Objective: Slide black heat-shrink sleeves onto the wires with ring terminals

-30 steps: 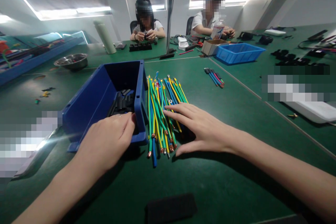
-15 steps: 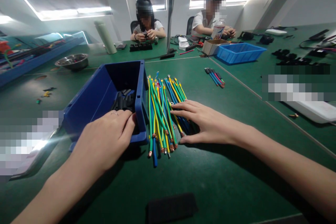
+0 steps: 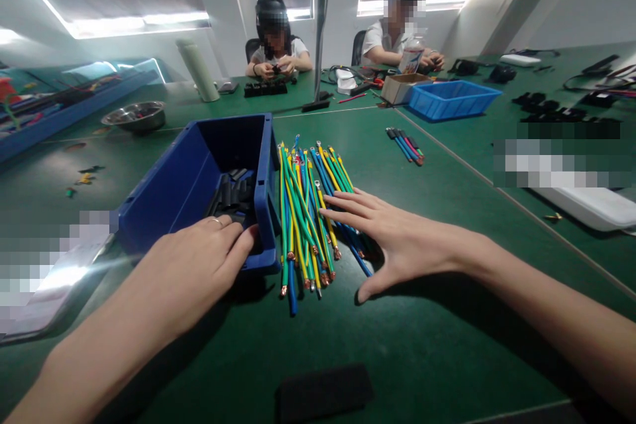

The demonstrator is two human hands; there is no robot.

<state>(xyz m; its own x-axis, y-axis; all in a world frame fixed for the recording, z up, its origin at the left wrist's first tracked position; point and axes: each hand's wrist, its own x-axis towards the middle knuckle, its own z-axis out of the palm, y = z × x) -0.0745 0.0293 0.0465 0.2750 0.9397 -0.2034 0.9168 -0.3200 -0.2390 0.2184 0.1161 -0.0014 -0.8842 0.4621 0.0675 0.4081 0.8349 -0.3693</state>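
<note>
My left hand (image 3: 199,265) reaches over the low front of a dark blue bin (image 3: 163,179). Its fingertips are hidden inside, next to short black sleeves (image 3: 233,193). Right of the bin lies a loose bundle of cut wires (image 3: 301,218), yellow-green and blue, with ring lugs at the far ends and bare copper at the near ends. My right hand (image 3: 377,225) is open over the bundle's right side. Its fingers stretch across several blue wires (image 3: 355,248), partly covering them, and the thumb is spread toward me.
A black block (image 3: 325,392) lies near the front edge. Further back are a short sleeved wire bundle (image 3: 405,146), a light blue tray (image 3: 454,101), a metal bowl (image 3: 136,117) and a pale green bottle (image 3: 197,71). Two people sit across the table.
My right thumb has spread away from the fingers. A yellow-green wire beside that hand has shifted left onto the bundle. My left hand has drawn back slightly toward me.
</note>
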